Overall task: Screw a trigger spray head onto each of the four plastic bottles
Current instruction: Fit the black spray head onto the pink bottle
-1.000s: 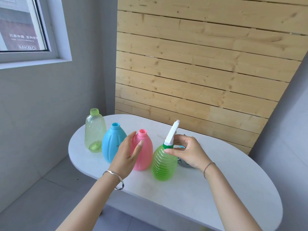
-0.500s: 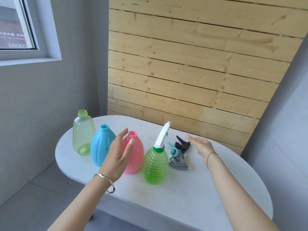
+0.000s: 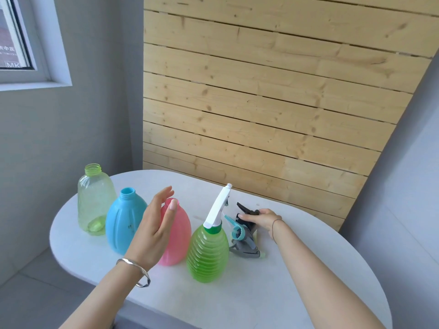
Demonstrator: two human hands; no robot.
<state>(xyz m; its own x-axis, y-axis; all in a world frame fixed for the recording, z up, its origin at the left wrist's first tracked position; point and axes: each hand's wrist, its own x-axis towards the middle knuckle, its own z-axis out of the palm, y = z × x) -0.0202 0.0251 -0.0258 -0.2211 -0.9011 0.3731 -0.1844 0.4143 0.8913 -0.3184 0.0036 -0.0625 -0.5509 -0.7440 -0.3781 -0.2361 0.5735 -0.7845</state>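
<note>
Pale green bottle (image 3: 94, 200), blue bottle (image 3: 122, 225), pink bottle (image 3: 181, 236): necks bare, rowed on table (image 3: 285, 286). My left hand (image 3: 154, 225), grip released, poised by pink to steady it. Ribbed bottle (image 3: 207, 254) wears white spray head (image 3: 216, 208). Right hand (image 3: 264, 219) grasps black spray head (image 3: 244, 208), next up.

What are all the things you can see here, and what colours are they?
pale green bottle: 1, see-through, left end of the row, no top.
blue bottle: 1, blue, second, no top.
pink bottle: 1, pink, third, no top.
ribbed green bottle: 1, green, right end.
white spray head: 1, white, on the ribbed green bottle.
black spray head, teal spray head, grey spray head: 3, heaped right of the row.
table: 1, white, under everything.
plank wall: 1, light wood, behind.
window: 1, white frame, upper left.
left hand: 1, open, silver bangle, before the pink bottle.
right hand: 1, grips the black spray head.
</note>
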